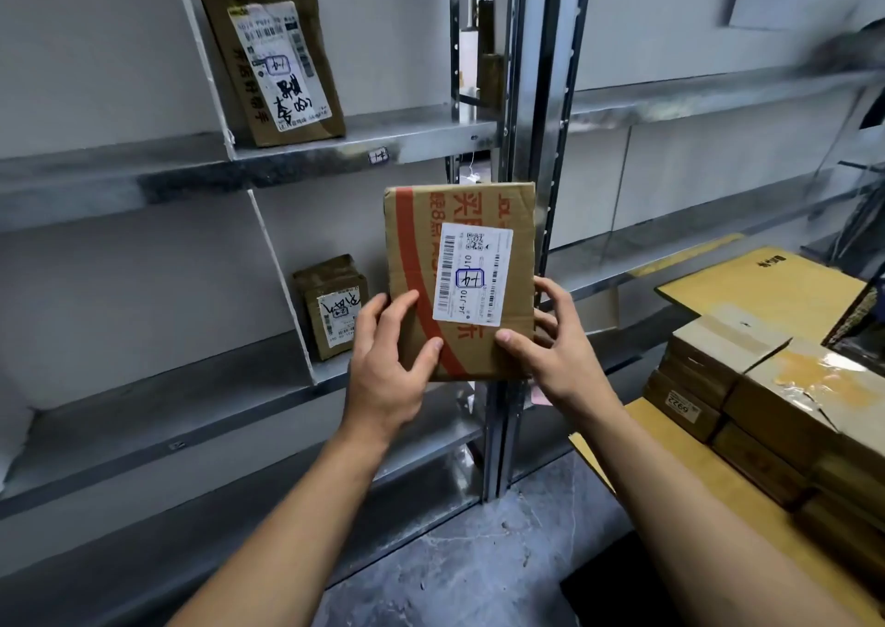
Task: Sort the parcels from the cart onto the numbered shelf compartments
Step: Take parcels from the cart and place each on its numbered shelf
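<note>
Flat parcel [459, 282] held upright mid-air before the shelf [287, 157], left hand [388, 353] and right hand [555, 344] pinching its lower corners, thumbs on front, label [471, 274] turned to the camera, probably so its handwritten number can be read; stacked boxes [747, 387] wait near right.

Flat brown parcel [459, 282] w/ red stripe, white label, upright before shelf [335, 140], more parcels [747, 387] stacked right.
</note>
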Demonstrator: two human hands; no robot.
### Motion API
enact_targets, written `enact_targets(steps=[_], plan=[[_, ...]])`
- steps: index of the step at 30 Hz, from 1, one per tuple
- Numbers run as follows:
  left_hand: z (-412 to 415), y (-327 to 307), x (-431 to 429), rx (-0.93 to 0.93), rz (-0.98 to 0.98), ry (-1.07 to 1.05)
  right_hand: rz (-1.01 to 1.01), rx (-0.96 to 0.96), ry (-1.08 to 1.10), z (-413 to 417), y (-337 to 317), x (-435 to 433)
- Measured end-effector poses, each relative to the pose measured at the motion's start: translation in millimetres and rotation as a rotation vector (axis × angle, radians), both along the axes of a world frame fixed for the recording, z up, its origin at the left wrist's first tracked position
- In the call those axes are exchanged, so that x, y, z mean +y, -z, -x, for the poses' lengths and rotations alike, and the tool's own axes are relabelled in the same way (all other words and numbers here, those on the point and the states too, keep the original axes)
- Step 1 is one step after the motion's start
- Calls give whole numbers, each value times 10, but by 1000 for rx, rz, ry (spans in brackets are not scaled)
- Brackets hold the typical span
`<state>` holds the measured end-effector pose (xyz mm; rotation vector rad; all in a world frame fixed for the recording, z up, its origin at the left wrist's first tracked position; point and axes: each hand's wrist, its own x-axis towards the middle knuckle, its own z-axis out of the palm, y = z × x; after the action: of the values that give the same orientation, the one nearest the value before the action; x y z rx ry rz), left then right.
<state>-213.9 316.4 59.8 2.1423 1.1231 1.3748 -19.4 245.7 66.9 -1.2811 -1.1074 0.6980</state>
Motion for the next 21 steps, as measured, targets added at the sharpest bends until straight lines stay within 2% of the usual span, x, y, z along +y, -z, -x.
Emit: enact_targets(steps=[7,16,21], plan=[[-124,-805,618,24,-167,-17,-199,33,-55,-178,-688,763],[-64,-1519,1440,251,-450,-245,-373,-5,-124,-551,-1493,1834],[-41,-1704,1746,488,-559,-416,-456,-36,-137,-709,-1837,2330]])
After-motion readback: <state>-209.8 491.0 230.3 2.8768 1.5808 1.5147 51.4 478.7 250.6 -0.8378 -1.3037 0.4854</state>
